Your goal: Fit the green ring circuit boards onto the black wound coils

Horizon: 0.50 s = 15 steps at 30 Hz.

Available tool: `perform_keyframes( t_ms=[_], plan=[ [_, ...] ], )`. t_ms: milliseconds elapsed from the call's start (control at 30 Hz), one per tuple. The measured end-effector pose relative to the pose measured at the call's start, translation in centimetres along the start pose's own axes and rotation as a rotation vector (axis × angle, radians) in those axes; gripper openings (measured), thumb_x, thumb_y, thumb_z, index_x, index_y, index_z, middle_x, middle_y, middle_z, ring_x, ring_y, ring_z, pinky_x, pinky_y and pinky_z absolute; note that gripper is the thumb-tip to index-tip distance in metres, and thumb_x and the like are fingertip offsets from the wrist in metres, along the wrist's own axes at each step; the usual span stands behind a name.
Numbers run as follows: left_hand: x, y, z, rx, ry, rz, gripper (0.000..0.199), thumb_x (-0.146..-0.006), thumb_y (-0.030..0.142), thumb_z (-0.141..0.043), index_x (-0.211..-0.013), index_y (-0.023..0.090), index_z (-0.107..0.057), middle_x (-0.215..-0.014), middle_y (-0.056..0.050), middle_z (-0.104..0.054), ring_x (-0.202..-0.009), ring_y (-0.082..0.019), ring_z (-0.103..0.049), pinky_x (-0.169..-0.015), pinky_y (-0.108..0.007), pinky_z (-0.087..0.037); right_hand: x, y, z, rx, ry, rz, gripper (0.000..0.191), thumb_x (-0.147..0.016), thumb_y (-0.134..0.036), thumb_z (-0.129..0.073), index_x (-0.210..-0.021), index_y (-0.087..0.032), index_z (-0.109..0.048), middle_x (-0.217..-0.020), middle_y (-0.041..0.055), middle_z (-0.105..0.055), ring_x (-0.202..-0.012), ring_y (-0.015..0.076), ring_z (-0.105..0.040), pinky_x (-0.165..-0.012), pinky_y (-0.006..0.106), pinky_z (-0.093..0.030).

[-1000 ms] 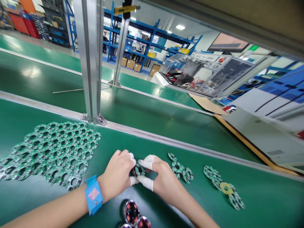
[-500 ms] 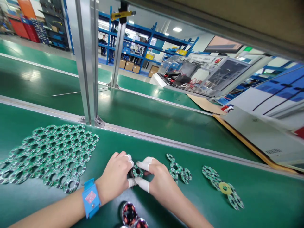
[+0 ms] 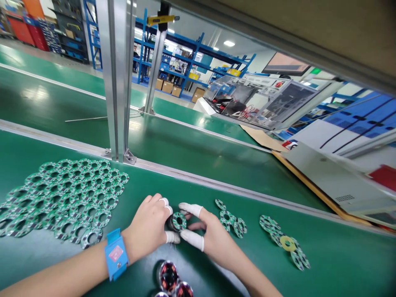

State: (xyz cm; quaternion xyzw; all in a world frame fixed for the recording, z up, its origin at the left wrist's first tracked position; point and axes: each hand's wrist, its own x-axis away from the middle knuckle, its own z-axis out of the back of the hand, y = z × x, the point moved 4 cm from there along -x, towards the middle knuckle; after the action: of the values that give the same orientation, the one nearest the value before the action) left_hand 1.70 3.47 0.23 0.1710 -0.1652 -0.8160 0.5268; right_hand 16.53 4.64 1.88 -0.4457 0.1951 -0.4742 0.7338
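1. At the left of the frame, a broad spread of green ring boards (image 3: pixel 71 192) lies on the green bench top (image 3: pixel 154 181), packed edge to edge and overlapping.
2. At lower left of centre, a blue strap (image 3: pixel 116 258) goes around my left wrist.
3. My left hand (image 3: pixel 151 225) is at the centre of the lower half. Its fingers are curled, grasping the left side of the round piece, with the forefinger at its upper left and the thumb along its lower edge.
4. At bottom centre, below my hands, shiny round parts (image 3: pixel 168 275) with coppery insides sit close together.
5. The round piece (image 3: pixel 183 225), just below the middle of the frame, lies between my two hands, its green ring face showing and its dark side toward my left fingers.
6. My right hand (image 3: pixel 213 233) is just right of it, released: forefinger above the ring, thumb below, parted around its right side. I can't tell whether either fingertip brushes it.
7. Right of that hand, a small cluster of boards (image 3: pixel 231 220) lies near my knuckles.
8. At lower right, well apart from my hands, more boards (image 3: pixel 272 226) lie in a slanting row with a yellow ring (image 3: pixel 292 245) on top.
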Motion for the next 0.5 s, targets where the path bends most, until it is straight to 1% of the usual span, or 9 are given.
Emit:
perform_keyframes(
  t_ms=[67, 133, 167, 233, 333, 400, 500],
  plan=[
    [0.0, 0.0, 0.3, 0.040, -0.008, 0.021, 0.046, -0.059, 0.055, -0.075, -0.083, 0.017, -0.064, -0.088, -0.005, -0.059, -0.086, -0.025, -0.050, -0.071, -0.035, -0.038, 0.0, 0.1, 0.2, -0.052, -0.013, -0.038, 0.048, -0.070, -0.028, -0.061, -0.116, -0.015, -0.057, -0.100, 0.0097, -0.058, -0.090, 0.0218, -0.058, -0.074, 0.034, -0.055],
    [0.0, 0.0, 0.6, 0.084, -0.003, 0.041, 0.049, -0.057, 0.052, -0.077, -0.089, 0.018, -0.064, -0.091, -0.005, -0.059, -0.087, -0.025, -0.050, -0.072, -0.035, -0.038, 0.1, 0.2, 0.2, -0.088, -0.026, -0.066, 0.048, -0.070, -0.030, -0.060, -0.115, -0.014, -0.056, -0.101, 0.0103, -0.058, -0.091, 0.0221, -0.058, -0.073, 0.034, -0.055],
    [0.0, 0.1, 0.6, 0.105, 0.001, 0.042, 0.047, -0.059, 0.050, -0.076, -0.091, 0.018, -0.064, -0.092, -0.005, -0.059, -0.087, -0.024, -0.050, -0.073, -0.035, -0.038, 0.1, 0.2, 0.0, -0.098, -0.030, -0.066, 0.048, -0.070, -0.030, -0.060, -0.115, -0.015, -0.056, -0.103, 0.0105, -0.057, -0.093, 0.0224, -0.058, -0.073, 0.033, -0.056],
    [0.0, 0.0, 0.5, 0.135, -0.001, 0.029, 0.037, -0.067, 0.046, -0.072, -0.090, 0.018, -0.064, -0.092, -0.005, -0.059, -0.087, -0.023, -0.050, -0.073, -0.034, -0.038, 0.0, 0.2, -0.3, -0.087, -0.013, -0.042, 0.047, -0.068, -0.029, -0.062, -0.114, -0.017, -0.057, -0.106, 0.0101, -0.057, -0.095, 0.0226, -0.057, -0.073, 0.033, -0.056],
    [0.0, -0.1, 0.1, 0.146, -0.027, -0.007, 0.023, -0.076, 0.041, -0.066, -0.083, 0.020, -0.066, -0.087, -0.004, -0.061, -0.088, -0.022, -0.050, -0.072, -0.032, -0.036, 0.1, 0.0, -0.7, -0.012, 0.055, 0.014, 0.037, -0.068, -0.023, -0.061, -0.105, -0.019, -0.062, -0.104, 0.0085, -0.059, -0.090, 0.0212, -0.058, -0.072, 0.033, -0.057],
    [0.0, -0.2, 0.0, 0.141, -0.033, -0.022, 0.021, -0.077, 0.041, -0.065, -0.081, 0.020, -0.066, -0.084, -0.003, -0.061, -0.088, -0.022, -0.049, -0.071, -0.032, -0.034, 0.1, -0.1, -0.9, 0.027, 0.083, 0.042, 0.030, -0.069, -0.021, -0.059, -0.098, -0.018, -0.064, -0.101, 0.0085, -0.060, -0.085, 0.0202, -0.060, -0.069, 0.032, -0.057],
    [0.0, -0.3, 0.0, 0.118, -0.032, -0.036, 0.022, -0.078, 0.041, -0.064, -0.079, 0.020, -0.065, -0.082, -0.003, -0.061, -0.087, -0.021, -0.049, -0.071, -0.032, -0.032, 0.0, -0.3, -1.0, 0.051, 0.098, 0.052, 0.026, -0.067, -0.018, -0.059, -0.094, -0.017, -0.063, -0.095, 0.0080, -0.060, -0.078, 0.0188, -0.060, -0.064, 0.031, -0.057]
  ],
)
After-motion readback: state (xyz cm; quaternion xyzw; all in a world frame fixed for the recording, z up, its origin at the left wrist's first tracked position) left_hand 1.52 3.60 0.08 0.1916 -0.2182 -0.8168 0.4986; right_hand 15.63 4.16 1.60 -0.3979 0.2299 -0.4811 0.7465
